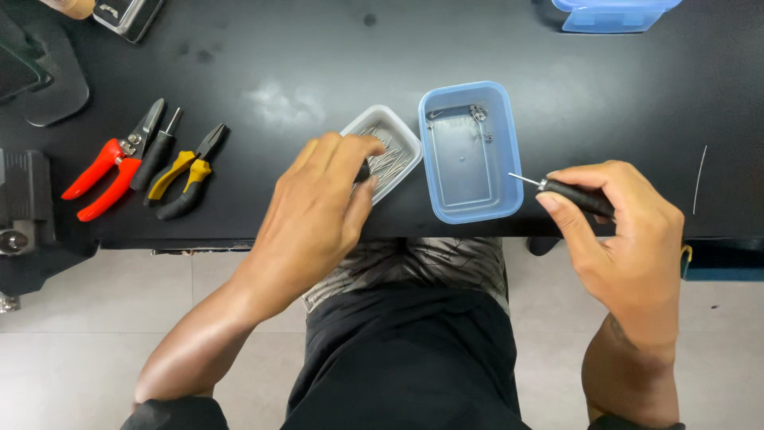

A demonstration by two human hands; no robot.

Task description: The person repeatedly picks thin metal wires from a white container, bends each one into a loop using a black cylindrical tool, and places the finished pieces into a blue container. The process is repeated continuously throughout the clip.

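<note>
My left hand [318, 203] reaches into a small clear tray [402, 137] full of thin metal pins, its fingertips closed among them; whether it holds a pin is hidden. My right hand [625, 231] grips a black-handled tool [574, 196] with a short metal tip pointing left toward a blue plastic box [469, 203]. The blue box stands just right of the tray and holds a few bent wire pieces [477, 114] at its far end.
On the black table's left lie red-handled cutters [107, 171], a black screwdriver [156, 151] and yellow-and-black pliers [187, 171]. A loose straight wire [699, 179] lies at the right. Another blue container [613, 14] sits at the far edge. My lap is below the table edge.
</note>
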